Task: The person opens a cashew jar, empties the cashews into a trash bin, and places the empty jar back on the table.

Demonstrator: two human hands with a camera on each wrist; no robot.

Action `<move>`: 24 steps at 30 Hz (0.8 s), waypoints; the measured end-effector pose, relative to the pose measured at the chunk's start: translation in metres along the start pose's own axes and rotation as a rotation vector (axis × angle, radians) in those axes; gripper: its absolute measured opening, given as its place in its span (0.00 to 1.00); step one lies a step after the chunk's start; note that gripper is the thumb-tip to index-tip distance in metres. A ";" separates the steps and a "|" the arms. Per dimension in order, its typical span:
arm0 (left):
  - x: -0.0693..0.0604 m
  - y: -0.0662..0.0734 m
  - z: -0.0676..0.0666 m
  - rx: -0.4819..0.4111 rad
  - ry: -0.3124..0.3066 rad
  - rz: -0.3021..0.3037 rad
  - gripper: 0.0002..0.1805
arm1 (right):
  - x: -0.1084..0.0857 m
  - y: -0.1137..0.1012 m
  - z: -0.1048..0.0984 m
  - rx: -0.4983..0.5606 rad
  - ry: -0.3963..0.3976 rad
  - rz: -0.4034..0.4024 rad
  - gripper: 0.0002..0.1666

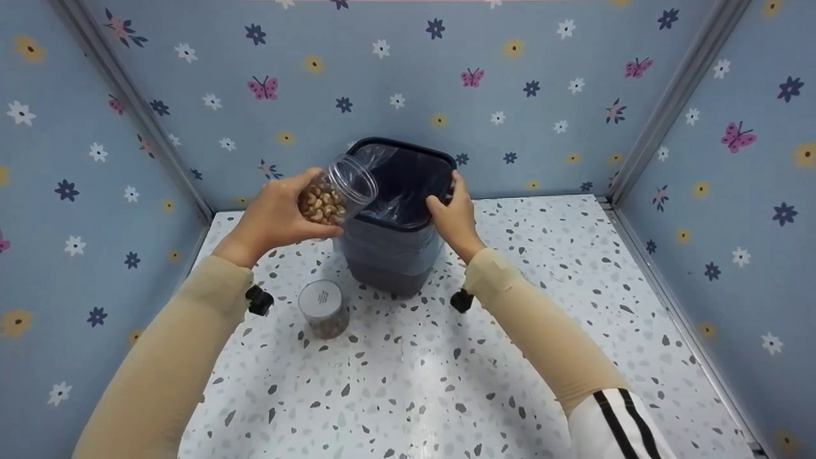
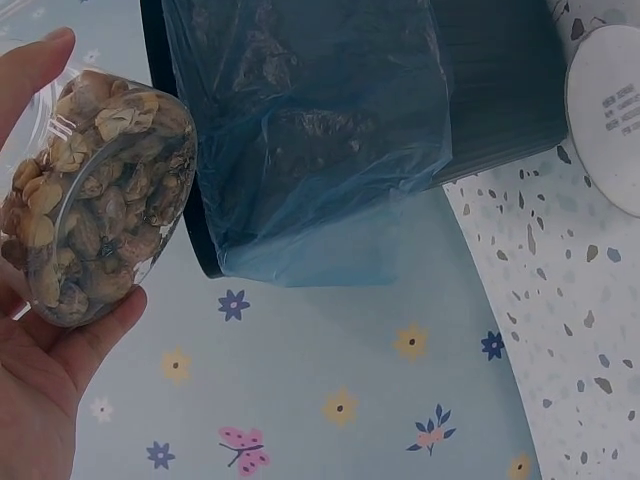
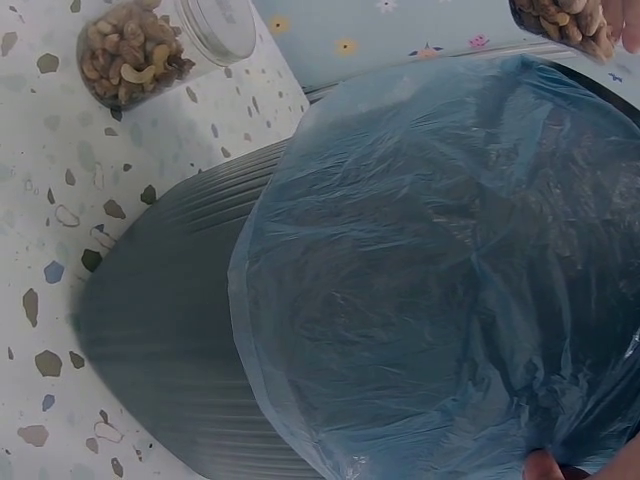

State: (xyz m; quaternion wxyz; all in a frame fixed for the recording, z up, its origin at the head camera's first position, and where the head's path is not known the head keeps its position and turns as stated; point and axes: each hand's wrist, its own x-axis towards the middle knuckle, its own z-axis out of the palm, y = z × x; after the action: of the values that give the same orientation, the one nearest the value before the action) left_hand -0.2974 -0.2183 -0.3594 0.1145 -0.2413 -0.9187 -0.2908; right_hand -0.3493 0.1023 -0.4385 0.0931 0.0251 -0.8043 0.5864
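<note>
Open clear jar of cashews (image 1: 322, 204): gripped in left hand (image 1: 274, 210), fingers (image 2: 105, 335) curled around sides, tilted, mouth toward opening of trash bin (image 1: 395, 277), just beside its left rim. Right hand (image 1: 456, 220): fingers gripping bin's right rim. Dark bin: upright on tabletop (image 1: 542, 306), near middle of far edge, lined with translucent blue bag (image 3: 400, 270). Second jar (image 1: 324, 310): upright, lidded, cashews inside, closer to tabletop's left edge than bin.

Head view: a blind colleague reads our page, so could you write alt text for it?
A person's left fingers grip an open clear jar of nuts, tilted toward a lined bin; the right fingers grip the bin's rim. A lidded jar stands nearby on a speckled surface.
</note>
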 end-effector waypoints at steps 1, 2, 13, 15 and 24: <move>0.001 0.000 -0.001 0.009 -0.001 -0.004 0.50 | 0.000 0.000 0.000 0.002 0.000 -0.002 0.51; 0.003 -0.001 -0.002 0.018 -0.003 -0.007 0.51 | 0.000 0.000 0.000 0.004 -0.002 -0.003 0.51; 0.015 -0.004 -0.009 0.055 0.011 -0.003 0.53 | -0.001 -0.002 -0.002 -0.013 -0.009 -0.011 0.51; 0.018 -0.004 -0.010 0.060 0.007 -0.002 0.54 | 0.000 -0.002 -0.001 -0.009 -0.005 -0.008 0.51; 0.021 -0.005 -0.010 0.060 -0.008 -0.015 0.56 | -0.001 -0.002 -0.001 0.008 -0.007 -0.007 0.52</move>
State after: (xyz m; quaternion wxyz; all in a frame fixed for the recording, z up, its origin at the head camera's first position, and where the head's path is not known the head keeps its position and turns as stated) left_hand -0.3171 -0.2199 -0.3463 0.1159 -0.2320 -0.9293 -0.2628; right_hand -0.3477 0.1026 -0.4368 0.0923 0.0304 -0.8020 0.5893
